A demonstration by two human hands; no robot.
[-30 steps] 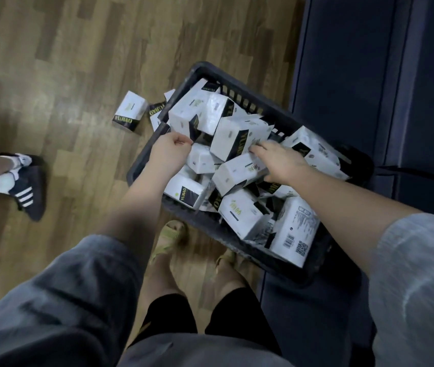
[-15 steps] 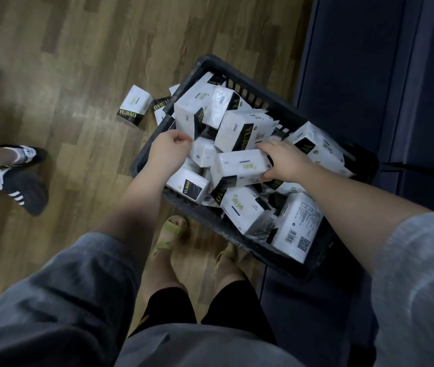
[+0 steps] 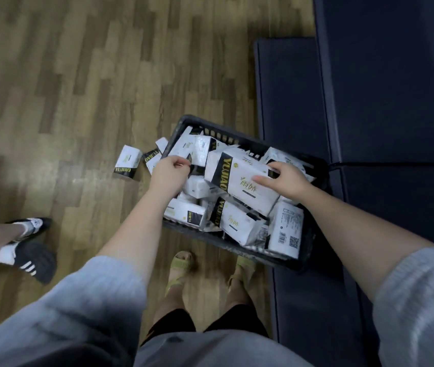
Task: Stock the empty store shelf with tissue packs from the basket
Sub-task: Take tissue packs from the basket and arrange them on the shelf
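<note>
A dark plastic basket [image 3: 239, 249] sits on the floor, heaped with several white and black tissue packs. My right hand [image 3: 284, 178] grips the right end of one large pack [image 3: 239, 178] lifted above the pile. My left hand [image 3: 169, 172] hovers over the basket's left side with its fingers curled; whether it holds a pack [image 3: 197, 151] there is not clear. The dark blue shelf [image 3: 385, 102] fills the right side, bare where it shows.
Two tissue packs [image 3: 128, 162] lie on the wooden floor left of the basket. Another person's legs and black striped sneakers [image 3: 31, 256] stand at the left edge. My own feet in sandals [image 3: 181, 263] stand just below the basket.
My right hand has raised the large pack higher out of the pile. The camera has tilted up, so the basket sits lower in view. The other person's feet have shifted.
</note>
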